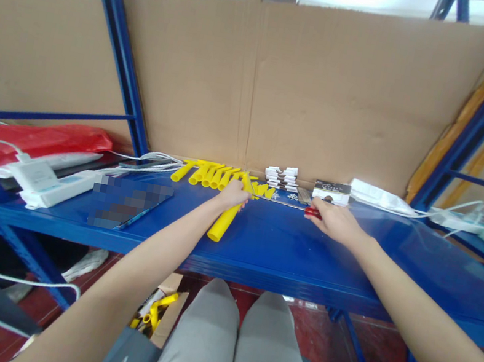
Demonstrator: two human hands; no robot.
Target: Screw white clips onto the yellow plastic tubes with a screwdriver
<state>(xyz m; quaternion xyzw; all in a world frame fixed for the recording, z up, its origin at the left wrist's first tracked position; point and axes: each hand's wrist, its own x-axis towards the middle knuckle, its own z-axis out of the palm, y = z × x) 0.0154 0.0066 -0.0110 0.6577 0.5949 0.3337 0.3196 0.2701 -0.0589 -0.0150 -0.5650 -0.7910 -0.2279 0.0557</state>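
Observation:
My left hand (236,195) is closed around a yellow plastic piece with a tubular handle (222,224), whose open round end points down toward me. In my right hand (336,219) is a screwdriver with a red handle (312,212). Its thin metal shaft (282,203) runs left to the upper part of the yellow piece; whether the tip touches it is too small to tell. Behind my left hand, several similar yellow pieces (208,175) lie in a row. White-and-dark small packets (280,178) are stacked further back, beside some thin metal pieces (303,195).
The blue metal shelf (288,239) has a cardboard sheet (332,97) behind it. A small box (332,192) and a white package (379,198) lie at right. At left are a power strip (62,190) and a blurred-out flat object (129,205). A carton (171,318) holds yellow pieces below.

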